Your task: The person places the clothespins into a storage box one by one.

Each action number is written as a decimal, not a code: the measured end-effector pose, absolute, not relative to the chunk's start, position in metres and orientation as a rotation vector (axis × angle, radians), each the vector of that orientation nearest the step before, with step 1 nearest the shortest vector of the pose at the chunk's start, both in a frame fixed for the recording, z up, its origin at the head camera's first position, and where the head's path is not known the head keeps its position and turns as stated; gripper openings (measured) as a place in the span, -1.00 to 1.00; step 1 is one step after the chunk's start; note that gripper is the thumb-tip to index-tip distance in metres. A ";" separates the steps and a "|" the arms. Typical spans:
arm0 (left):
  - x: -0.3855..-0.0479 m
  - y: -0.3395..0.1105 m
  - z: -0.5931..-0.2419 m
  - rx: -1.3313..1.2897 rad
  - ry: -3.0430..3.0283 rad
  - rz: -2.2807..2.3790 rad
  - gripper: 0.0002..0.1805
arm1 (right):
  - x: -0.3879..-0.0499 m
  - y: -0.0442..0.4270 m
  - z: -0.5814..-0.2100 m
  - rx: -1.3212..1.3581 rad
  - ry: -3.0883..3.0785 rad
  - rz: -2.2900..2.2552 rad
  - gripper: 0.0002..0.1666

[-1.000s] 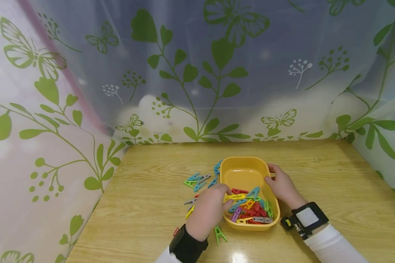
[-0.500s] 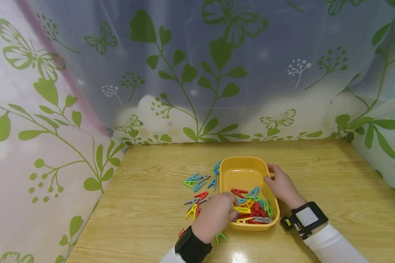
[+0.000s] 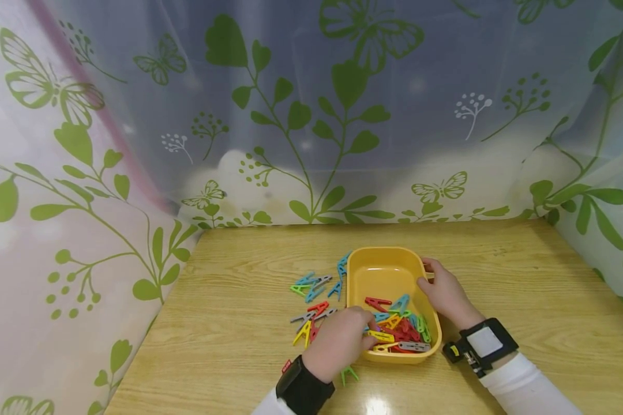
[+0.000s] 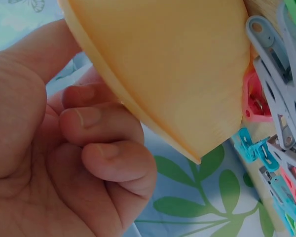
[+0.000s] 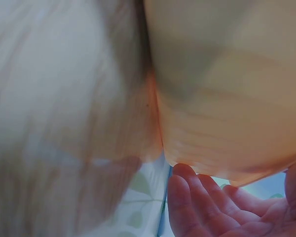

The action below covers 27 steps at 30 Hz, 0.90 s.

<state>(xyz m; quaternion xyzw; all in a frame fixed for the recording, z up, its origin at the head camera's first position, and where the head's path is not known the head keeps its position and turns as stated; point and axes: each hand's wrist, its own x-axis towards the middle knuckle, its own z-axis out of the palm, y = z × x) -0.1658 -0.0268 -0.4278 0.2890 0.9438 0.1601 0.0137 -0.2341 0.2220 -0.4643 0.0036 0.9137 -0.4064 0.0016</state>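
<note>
In the head view a yellow plastic basin (image 3: 384, 276) holds several coloured clothespins in its near half. My left hand (image 3: 340, 343) reaches over its left rim, and thumb and forefinger pinch a yellow clothespin (image 3: 381, 336) low above the pile. The left wrist view shows the left hand (image 4: 103, 133) with its other fingers curled outside the rim; its fingertips at the clothespin are hidden behind the wall. My right hand (image 3: 449, 294) grips the basin's right rim, thumb on the rim. In the right wrist view the right hand's fingers (image 5: 207, 202) lie along the basin's outer wall (image 5: 222, 98).
Loose clothespins lie left of the basin: a blue and green group (image 3: 308, 285), a red one (image 3: 318, 308), a yellow one (image 3: 303, 332), and a green one (image 3: 349, 374) nearer. The wooden table (image 3: 239, 323) meets a leaf-patterned curtain (image 3: 311, 115) behind.
My left hand has moved right and down into the basin, bringing the yellow clothespin from the left rim down to the pile. My right hand stays on the rim.
</note>
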 end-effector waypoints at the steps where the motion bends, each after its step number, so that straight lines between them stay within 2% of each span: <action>1: -0.166 -0.028 -0.427 0.903 2.938 0.514 -0.89 | -0.234 0.222 -0.464 0.011 2.867 -1.275 -0.33; 7: -0.175 -0.043 -0.419 0.857 2.938 0.661 -0.83 | -0.234 0.222 -0.465 0.015 2.860 -1.277 -0.33; 16: -0.194 -0.087 -0.402 0.632 3.044 0.873 -0.88 | -0.235 0.222 -0.465 0.009 2.858 -1.284 -0.32; 27: -0.212 -0.121 -0.406 0.432 3.046 0.902 -0.84 | -0.235 0.223 -0.466 -0.009 2.873 -1.268 -0.33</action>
